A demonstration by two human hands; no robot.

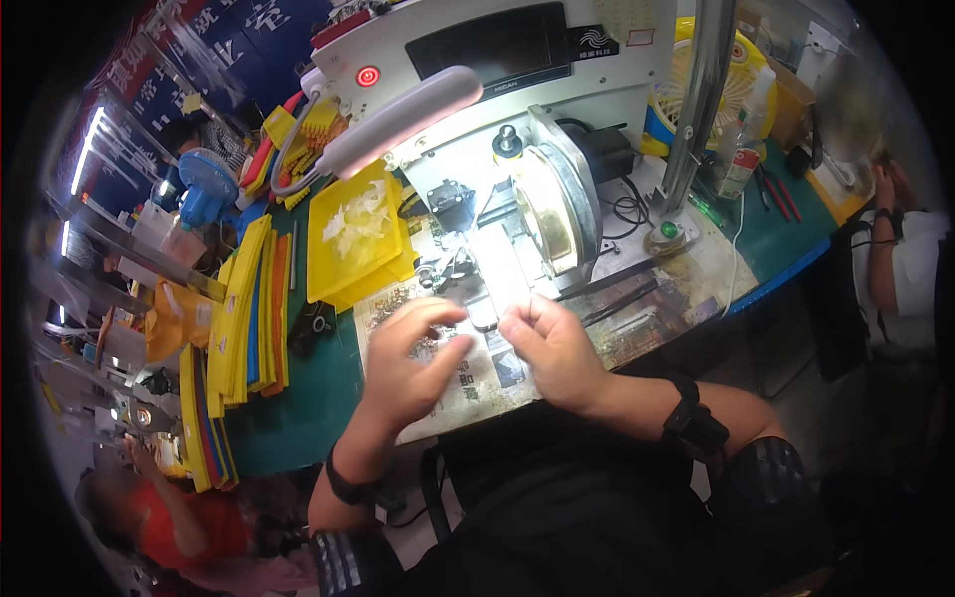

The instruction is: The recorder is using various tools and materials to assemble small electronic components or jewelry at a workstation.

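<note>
My left hand (pixel 410 360) hovers over the near edge of the machine's base, thumb and fingers apart, holding nothing. My right hand (pixel 562 353) pinches thumb against forefinger at the near end of a bright white strip (pixel 503 267). Glare washes the strip out, and I cannot tell what, if anything, sits between the fingertips. Just beyond stands a bench machine with a large round wheel (pixel 553 211) under a lit lamp (pixel 403 121). A small metal clamp-like fitting (pixel 445 269) is left of the strip.
A yellow bin (pixel 360 239) with clear plastic bags stands left of the machine. Yellow, blue and red strips (pixel 249 313) are stacked farther left. At right are a bottle (pixel 739 164), red-handled pliers (pixel 781 194), a green button (pixel 668 230) and a metal post (pixel 699 109). Other people sit at both sides.
</note>
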